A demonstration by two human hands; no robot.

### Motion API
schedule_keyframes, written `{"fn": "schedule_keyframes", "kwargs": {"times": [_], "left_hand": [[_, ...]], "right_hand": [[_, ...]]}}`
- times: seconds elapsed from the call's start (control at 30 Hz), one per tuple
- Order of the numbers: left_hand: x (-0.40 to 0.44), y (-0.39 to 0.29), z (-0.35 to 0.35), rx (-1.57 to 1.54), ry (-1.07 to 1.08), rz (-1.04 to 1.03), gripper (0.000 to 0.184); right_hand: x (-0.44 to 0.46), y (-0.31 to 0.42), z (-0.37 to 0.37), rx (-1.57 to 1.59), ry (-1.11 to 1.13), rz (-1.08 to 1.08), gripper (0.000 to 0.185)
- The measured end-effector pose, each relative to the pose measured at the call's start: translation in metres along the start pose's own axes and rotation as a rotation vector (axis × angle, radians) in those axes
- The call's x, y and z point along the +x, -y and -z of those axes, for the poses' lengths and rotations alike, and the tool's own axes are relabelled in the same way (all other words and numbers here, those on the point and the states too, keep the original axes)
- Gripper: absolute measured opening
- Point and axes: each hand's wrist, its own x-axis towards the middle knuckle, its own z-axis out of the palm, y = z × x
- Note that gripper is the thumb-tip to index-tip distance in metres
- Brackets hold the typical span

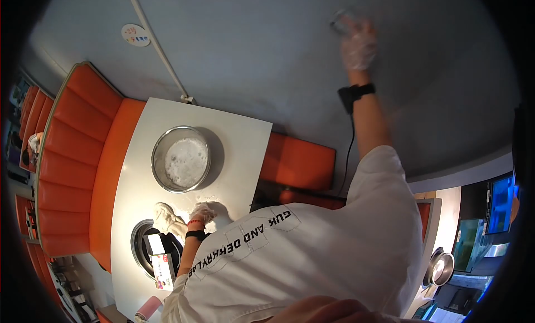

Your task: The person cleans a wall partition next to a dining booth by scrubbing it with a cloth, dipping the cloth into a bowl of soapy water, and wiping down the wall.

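Note:
My right hand, in a clear plastic glove, is raised against the blue-grey wall. Its fingers close on a small grey, dark-edged object, blurred so that its kind is unclear. Low over the white table, my left hand, also gloved, rests by the table's near side with its fingers loosely spread and nothing visible in them. Just left of it lies a crumpled off-white cloth. Farther up the table stands a round metal basin of foamy water.
A dark round pan holds a small printed box at its edge. A pink cylinder is near the table's lower end. Orange bench seats flank the table. A white pipe and round sign are on the wall.

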Motion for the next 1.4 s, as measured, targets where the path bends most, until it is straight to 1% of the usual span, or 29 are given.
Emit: {"fn": "schedule_keyframes", "kwargs": {"times": [0.07,0.13,0.23,0.27,0.33,0.4,0.43,0.53,0.63,0.73,0.8,0.83,0.9,0.93,0.97,1.03,1.1,1.13,1.2,1.23,1.3,1.37,1.4], "left_hand": [[0.003,0.004,-0.007,0.01,-0.015,-0.005,0.05],[0.022,0.016,-0.023,-0.006,-0.037,-0.017,0.053],[0.035,0.028,-0.032,0.045,0.055,0.008,0.061],[0.029,0.028,-0.032,0.041,0.046,0.01,0.063],[0.014,0.024,-0.03,0.024,0.021,0.015,0.068],[0.007,0.027,-0.03,0.022,0.029,0.001,0.067],[0.004,0.027,-0.031,0.025,0.037,-0.008,0.067],[0.004,0.021,-0.026,0.016,0.021,-0.017,0.063],[-0.007,0.011,-0.017,-0.016,-0.002,-0.015,0.058],[-0.015,-0.001,-0.005,-0.023,-0.013,-0.013,0.051],[0.003,0.004,-0.014,0.013,-0.002,-0.01,0.048],[0.009,0.006,-0.017,-0.011,-0.023,-0.015,0.048],[0.009,0.015,-0.025,-0.047,-0.057,-0.021,0.048],[0.026,0.03,-0.045,-0.04,-0.054,-0.017,0.05],[0.043,0.045,-0.064,-0.032,-0.051,-0.014,0.052],[0.034,0.044,-0.059,-0.025,-0.029,-0.011,0.052],[0.02,0.031,-0.041,-0.033,-0.021,-0.019,0.052],[0.017,0.028,-0.034,-0.04,-0.023,-0.023,0.052],[0.015,0.02,-0.026,-0.046,-0.023,-0.029,0.052],[0.015,0.02,-0.024,-0.049,-0.025,-0.031,0.052],[0.013,0.019,-0.021,-0.055,-0.024,-0.025,0.053],[0.012,0.021,-0.021,-0.049,-0.018,-0.02,0.053],[0.012,0.022,-0.02,-0.046,-0.016,-0.017,0.053]], "right_hand": [[-0.045,0.017,-0.01,0.025,0.185,0.066,0.048],[-0.073,0.031,-0.016,0.066,0.244,0.046,0.045],[-0.07,0.039,0.0,0.06,0.362,0.04,0.043],[-0.062,0.042,0.008,0.053,0.405,0.043,0.042],[-0.041,0.029,0.009,0.008,0.355,-0.041,0.04],[-0.005,0.01,0.022,-0.062,0.22,-0.076,0.039],[0.015,0.001,0.033,-0.114,0.112,-0.072,0.039],[0.042,-0.019,0.037,-0.06,-0.085,0.004,0.038],[0.013,-0.005,0.022,-0.04,-0.035,-0.028,0.039],[-0.035,0.014,0.009,-0.084,0.303,0.112,0.039],[-0.049,0.017,0.006,-0.021,0.333,0.146,0.039],[-0.05,0.016,0.005,0.01,0.345,0.165,0.039],[-0.033,0.016,0.02,0.028,0.311,0.105,0.039],[-0.022,0.016,0.023,0.038,0.283,0.077,0.039],[-0.012,0.011,0.023,0.067,0.228,-0.013,0.039],[0.013,0.0,0.034,0.133,0.083,-0.188,0.039],[0.005,0.006,0.031,-0.09,0.2,-0.242,0.038],[-0.024,-0.001,0.001,-0.195,0.14,-0.029,0.038],[-0.043,0.003,-0.007,-0.141,0.198,0.217,0.043],[-0.039,0.015,0.003,0.028,0.321,0.25,0.049],[-0.008,0.011,0.007,0.004,0.365,0.169,0.042],[0.023,-0.004,0.022,-0.041,0.312,0.096,0.04],[0.057,-0.012,0.036,-0.076,0.224,0.072,0.041]]}}
